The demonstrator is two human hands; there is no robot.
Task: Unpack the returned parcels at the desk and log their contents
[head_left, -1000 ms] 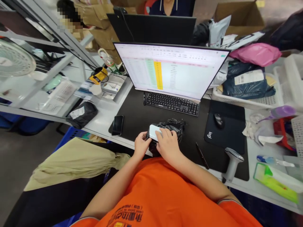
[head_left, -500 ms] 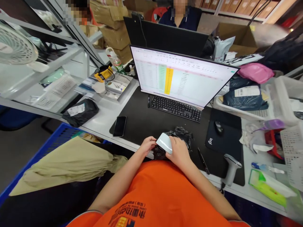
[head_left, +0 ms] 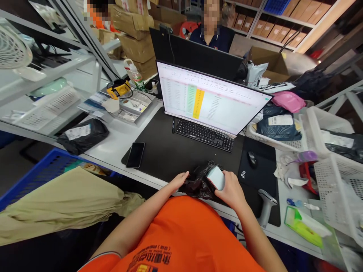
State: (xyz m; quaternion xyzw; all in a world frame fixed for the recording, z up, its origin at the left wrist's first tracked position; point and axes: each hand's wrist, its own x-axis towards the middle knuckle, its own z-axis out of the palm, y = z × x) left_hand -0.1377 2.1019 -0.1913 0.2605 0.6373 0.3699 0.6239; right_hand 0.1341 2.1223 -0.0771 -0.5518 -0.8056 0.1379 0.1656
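My right hand [head_left: 231, 189] grips a small pale-blue box [head_left: 216, 177] by its right side, with the thumb at the near edge. The box's left end is up against a crumpled black plastic bag [head_left: 200, 180]; whether part of it sits inside is hard to tell. At the bag's left edge, my left hand [head_left: 179, 181] is closed on the plastic, its thumb on top and its other fingers partly hidden. Both hands are at the front edge of the black desk mat [head_left: 159, 151].
Behind the mat stand a keyboard [head_left: 204, 134] and a monitor [head_left: 210, 98]. A phone [head_left: 135, 155] and a wrapped black parcel [head_left: 83, 135] lie to the left. On the right are a mouse [head_left: 252, 159], a barcode scanner [head_left: 266, 207] and white baskets [head_left: 334, 189]. A person sits opposite.
My right hand has moved the box rightward, away from my left hand, and the black bag now lies between them. The camera view has shifted slightly.
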